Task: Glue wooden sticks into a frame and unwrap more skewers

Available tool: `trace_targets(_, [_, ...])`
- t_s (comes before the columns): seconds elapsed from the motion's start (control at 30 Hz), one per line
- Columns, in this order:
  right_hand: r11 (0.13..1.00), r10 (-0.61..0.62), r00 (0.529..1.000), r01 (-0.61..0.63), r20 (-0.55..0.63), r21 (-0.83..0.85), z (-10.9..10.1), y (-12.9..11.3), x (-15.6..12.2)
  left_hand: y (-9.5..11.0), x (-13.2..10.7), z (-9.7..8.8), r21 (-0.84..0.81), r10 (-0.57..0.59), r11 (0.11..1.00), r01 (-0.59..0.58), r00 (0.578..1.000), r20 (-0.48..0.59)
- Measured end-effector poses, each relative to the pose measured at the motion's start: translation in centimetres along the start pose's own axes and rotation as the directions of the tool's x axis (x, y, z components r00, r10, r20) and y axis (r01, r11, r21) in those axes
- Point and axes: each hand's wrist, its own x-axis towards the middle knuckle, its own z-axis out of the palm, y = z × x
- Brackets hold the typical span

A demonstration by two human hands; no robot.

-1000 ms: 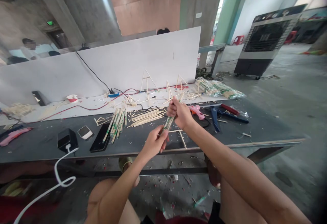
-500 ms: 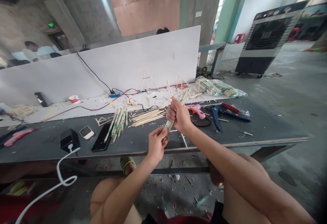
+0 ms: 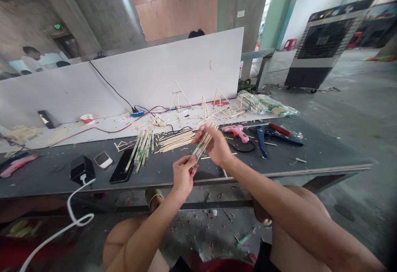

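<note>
My left hand (image 3: 182, 173) pinches the lower end of a wrapped pair of wooden chopsticks (image 3: 202, 144) in a green-and-white paper sleeve. My right hand (image 3: 217, 146) is closed around the upper part of the same chopsticks, whose bare tips stick out above my fingers. Both hands hover over the front of the dark table (image 3: 310, 156). Behind them lie a row of more wrapped chopsticks (image 3: 141, 148) and a loose pile of bare wooden sticks (image 3: 176, 139).
A black phone (image 3: 122, 171), a small white device (image 3: 103, 160) and a black charger with white cable (image 3: 81, 168) lie at the left. A pink glue gun (image 3: 236, 131), blue-handled pliers (image 3: 262, 139), stick frames (image 3: 179, 98) and a bag of chopsticks (image 3: 266, 106) sit behind.
My right hand has slid lower and turned, loosening from a fist so the chopstick tips show above it. My left hand has shifted slightly left while keeping the sleeve's lower end.
</note>
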Motion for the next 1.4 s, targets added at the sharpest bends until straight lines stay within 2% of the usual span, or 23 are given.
trace_targets(0.1, [1.0, 0.01, 0.999, -0.009, -0.034, 0.022, -0.2, -0.4, 0.5, -0.2, -0.1, -0.1, -0.028, -0.023, 0.999, 0.022, 1.0, -0.017])
trace_targets(0.2, [0.999, 0.05, 0.998, -0.05, -0.037, -0.015, -0.1, 1.4, -0.2, -0.5, -0.5, 0.2, -0.038, -0.045, 0.998, 0.044, 0.999, -0.028])
trace_targets(0.33, [0.983, 0.075, 0.997, -0.079, -0.028, -0.166, 0.4, 3.9, -1.7, -1.1, -1.0, 0.7, -0.089, -0.042, 0.995, 0.039, 0.998, -0.041])
trace_targets(0.43, [0.958, 0.146, 0.989, -0.139, 0.009, -0.253, 0.2, 4.4, -2.1, -1.2, -1.1, 0.6, -0.125, -0.055, 0.991, 0.047, 0.997, -0.063])
trace_targets(0.53, [0.964, 0.145, 0.989, -0.136, 0.022, -0.227, -0.4, 3.3, -1.5, -1.1, -1.0, 0.2, -0.095, -0.074, 0.993, 0.071, 0.997, -0.027])
trace_targets(0.63, [0.993, -0.014, 0.999, 0.01, -0.032, -0.12, -0.9, 1.0, -0.3, -1.0, -1.0, -0.3, -0.06, -0.067, 0.996, 0.069, 0.997, 0.026])
trace_targets(0.73, [0.997, -0.058, 0.997, 0.056, -0.044, -0.045, -0.9, -0.3, 0.3, -1.1, -1.1, -0.5, -0.034, -0.077, 0.996, 0.078, 0.997, 0.018])
trace_targets(0.83, [0.999, -0.035, 0.998, 0.033, -0.057, -0.032, -0.7, 0.7, -0.1, -1.2, -1.2, -0.5, -0.036, -0.078, 0.996, 0.078, 0.997, 0.001])
trace_targets(1.0, [0.994, 0.031, 0.998, -0.036, -0.05, -0.105, 0.0, 3.4, -1.6, -0.5, -1.5, 0.0, -0.099, -0.021, 0.995, 0.022, 1.0, 0.017])
trace_targets(1.13, [0.983, 0.0, 0.999, 0.006, 0.036, -0.182, 1.0, 4.2, -2.7, 0.2, -1.9, 0.1, -0.136, -0.003, 0.991, 0.006, 1.0, 0.018])
trace_targets(1.27, [0.976, 0.044, 0.99, -0.013, 0.136, -0.217, 1.0, 3.4, -2.5, 0.7, -2.2, 0.1, -0.128, -0.005, 0.992, 0.01, 0.999, 0.036])
trace_targets(1.4, [0.997, 0.024, 0.996, -0.018, 0.085, -0.07, 0.1, 0.9, -0.8, 1.1, -2.1, 0.4, -0.046, -0.004, 0.999, 0.006, 0.999, 0.039])
